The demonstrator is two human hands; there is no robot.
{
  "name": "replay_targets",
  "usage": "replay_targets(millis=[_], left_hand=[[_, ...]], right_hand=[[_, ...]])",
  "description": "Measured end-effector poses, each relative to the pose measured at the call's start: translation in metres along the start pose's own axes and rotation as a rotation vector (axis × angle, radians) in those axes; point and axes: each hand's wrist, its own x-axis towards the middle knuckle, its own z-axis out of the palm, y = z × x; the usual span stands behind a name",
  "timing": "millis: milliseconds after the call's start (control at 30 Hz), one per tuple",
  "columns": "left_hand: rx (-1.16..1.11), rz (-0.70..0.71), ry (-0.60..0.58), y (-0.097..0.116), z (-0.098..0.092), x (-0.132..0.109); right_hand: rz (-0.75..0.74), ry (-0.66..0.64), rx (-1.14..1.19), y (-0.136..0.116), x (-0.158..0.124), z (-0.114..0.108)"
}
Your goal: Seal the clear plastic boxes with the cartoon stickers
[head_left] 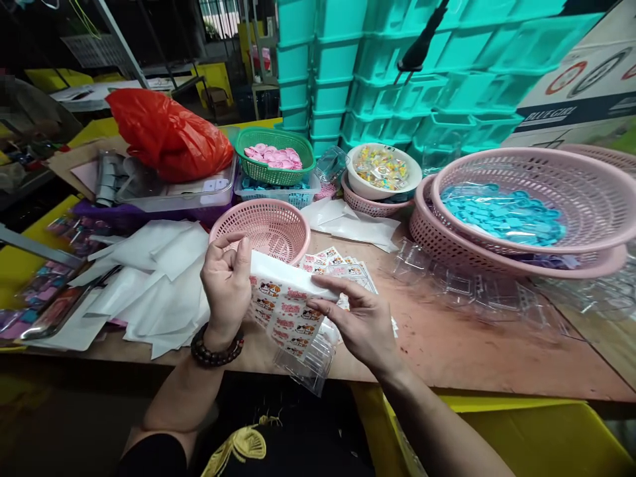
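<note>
Head camera. Pinching the top corner of the sticker sheet (285,311) with left hand (226,285), thumb against forefinger, probably to keep the printed face clear. Steadying its right edge with right hand (360,321), fingers spread flat (not closed on it). Held above the table (447,344) at its near edge, over a clear plastic tray (308,363), just in front of the small pink basket (265,228); white papers (154,285) heaped left, within reach

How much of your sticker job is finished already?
Not much looks done: white papers lie piled on the left, perhaps used. In hand: the left hand pinches a cartoon sheet, the right hand rests its fingers on it, above a clear plastic tray. Left: more cartoon sheets on the table, empty clear trays, and blue pieces in the pink basket.
</note>
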Motion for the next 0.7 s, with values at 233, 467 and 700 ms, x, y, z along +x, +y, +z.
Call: replay_targets(millis=[233,467,700], left_hand=[[0.551,0.582,-0.592,0.047,-0.033,0.006],[0.321,0.211,-0.984,0.050,-0.028,0.017],[0.163,-0.283,-1.207,0.048,-0.021,0.029]], right_hand=[[-0.247,-0.070,-0.259,-0.020,0.004,-0.013],[-0.228,-0.196,-0.191,-0.027,0.004,-0.022],[-0.281,-0.139,-0.264,-0.026,0.004,-0.029]])
